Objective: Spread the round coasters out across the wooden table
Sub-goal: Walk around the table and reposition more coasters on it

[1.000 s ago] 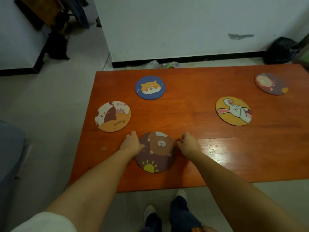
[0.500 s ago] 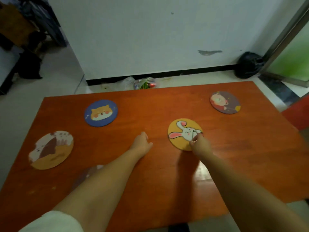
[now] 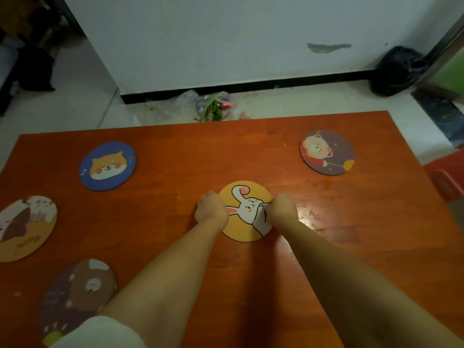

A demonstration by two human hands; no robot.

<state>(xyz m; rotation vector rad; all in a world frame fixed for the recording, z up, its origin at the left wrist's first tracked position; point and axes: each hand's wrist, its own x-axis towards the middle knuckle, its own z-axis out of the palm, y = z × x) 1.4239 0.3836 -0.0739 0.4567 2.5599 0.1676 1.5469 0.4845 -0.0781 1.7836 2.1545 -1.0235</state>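
Now flanking the yellow rabbit coaster [image 3: 247,212] at frame centre: left hand [image 3: 211,209] newly arrived, right hand [image 3: 281,208] already there. Fingers curled at its edges; actual grip impossible to tell. Probably repositioning this one on the table [image 3: 351,247], bear coaster [image 3: 77,290] lower left apparently done.

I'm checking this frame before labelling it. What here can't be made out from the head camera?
- Fingers of the left hand and right hand: curled under at the rabbit coaster, so the grip is unclear.
- Rabbit coaster's side edges: covered by both hands.
- Brown bear coaster: blurred; its lower part is hidden by the white sleeve.
- Cat coaster: cut off by the left frame edge.
- Wooden table: near edge out of frame.
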